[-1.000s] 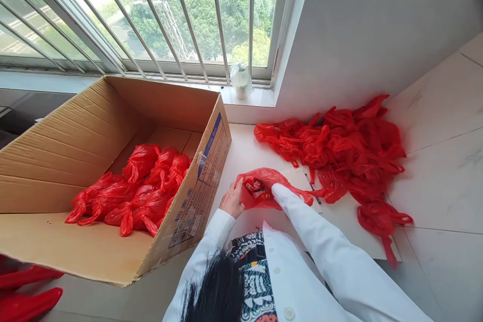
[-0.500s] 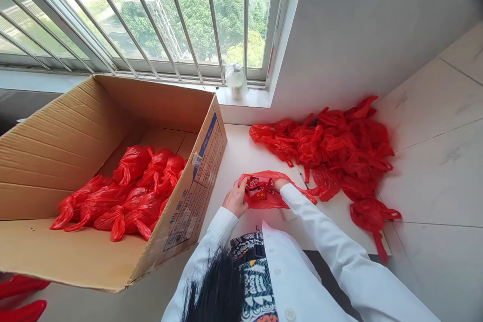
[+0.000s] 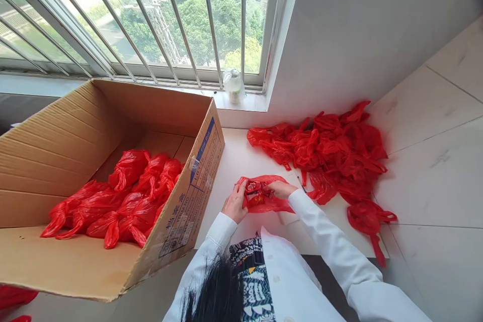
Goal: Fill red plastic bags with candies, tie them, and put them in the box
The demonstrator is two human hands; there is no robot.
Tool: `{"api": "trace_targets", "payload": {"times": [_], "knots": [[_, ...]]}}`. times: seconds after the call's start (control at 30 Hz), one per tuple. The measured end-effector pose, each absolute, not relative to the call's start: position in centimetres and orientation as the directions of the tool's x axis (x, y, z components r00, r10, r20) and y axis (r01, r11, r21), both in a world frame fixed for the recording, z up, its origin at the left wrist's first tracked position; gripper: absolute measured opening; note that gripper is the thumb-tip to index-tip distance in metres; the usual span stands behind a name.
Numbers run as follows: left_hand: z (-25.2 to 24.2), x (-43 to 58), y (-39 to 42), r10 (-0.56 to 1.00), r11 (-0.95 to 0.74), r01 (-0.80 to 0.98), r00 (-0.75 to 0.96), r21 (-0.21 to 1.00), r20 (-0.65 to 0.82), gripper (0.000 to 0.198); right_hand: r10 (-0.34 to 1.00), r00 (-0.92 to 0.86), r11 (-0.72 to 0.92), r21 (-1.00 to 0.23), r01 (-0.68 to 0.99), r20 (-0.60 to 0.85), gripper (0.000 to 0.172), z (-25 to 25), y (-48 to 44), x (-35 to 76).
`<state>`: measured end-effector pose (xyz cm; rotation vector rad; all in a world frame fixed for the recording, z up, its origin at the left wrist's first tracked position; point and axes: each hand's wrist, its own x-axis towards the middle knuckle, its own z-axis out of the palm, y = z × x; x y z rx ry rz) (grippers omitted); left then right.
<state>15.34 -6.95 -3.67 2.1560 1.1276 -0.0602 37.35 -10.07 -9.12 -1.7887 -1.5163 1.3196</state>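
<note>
A thin red plastic bag (image 3: 269,206) lies with its mouth spread on the white surface in front of me. Small shiny red packets (image 3: 257,196) with gold and dark print show in its opening. At the bag's left edge, my left hand (image 3: 237,202) is closed on the plastic, thumb towards the packets. My right hand (image 3: 282,189) reaches into the mouth from the right, fingers curled by the packets. Its fingertips are partly hidden, and what they pinch cannot be made out.
On my left stands a large open cardboard box (image 3: 206,161) with several tied red bags (image 3: 128,166) inside. A heap of red bags (image 3: 332,151) lies against the wall at right. A wrapped cup (image 3: 233,85) sits on the sill below the barred window.
My right hand has drawn up and slightly back, so more of it shows above the bag. The bag's right side has pulled in. The whole view has shifted slightly.
</note>
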Motion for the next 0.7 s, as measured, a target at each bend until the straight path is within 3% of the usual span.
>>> {"api": "trace_targets", "payload": {"times": [0.07,0.1,0.2,0.3,0.4,0.53,0.7], "knots": [[-3.9,15.2,-6.9,0.711,-0.367,0.733,0.618,0.573,-0.335,0.083,0.884,-0.213,-0.292,-0.848,0.443,-0.416,0.023,-8.5,-10.1,39.8],[-4.1,15.1,-6.8,0.715,-0.366,0.727,0.620,0.581,-0.324,0.083,0.879,-0.205,-0.316,-0.849,0.424,-0.430,0.027,-8.2,-10.0,41.3],[-4.6,15.1,-6.7,0.730,-0.374,0.708,0.623,0.599,-0.281,0.083,0.870,0.162,-0.486,-0.754,0.442,-0.466,0.033,-8.6,-9.1,45.8],[-4.6,15.3,-6.6,0.749,-0.365,0.722,0.603,0.588,-0.276,0.082,0.750,0.475,-0.658,-0.586,0.472,-0.460,0.027,-10.5,-8.1,48.4],[-4.2,15.4,-6.6,0.745,-0.362,0.722,0.604,0.589,-0.283,0.083,0.682,0.582,-0.728,-0.485,0.485,-0.443,0.024,-13.3,-7.2,48.5],[-4.1,14.9,-7.0,0.764,-0.340,0.728,0.583,0.595,-0.276,0.081,0.638,0.660,-0.766,-0.417,0.490,-0.397,0.033,-16.2,-6.7,46.6],[-5.1,14.2,-7.4,0.791,-0.336,0.731,0.561,0.594,-0.243,0.071,0.619,0.694,-0.776,-0.424,0.467,-0.368,0.035,-17.5,-6.5,44.6]]}}
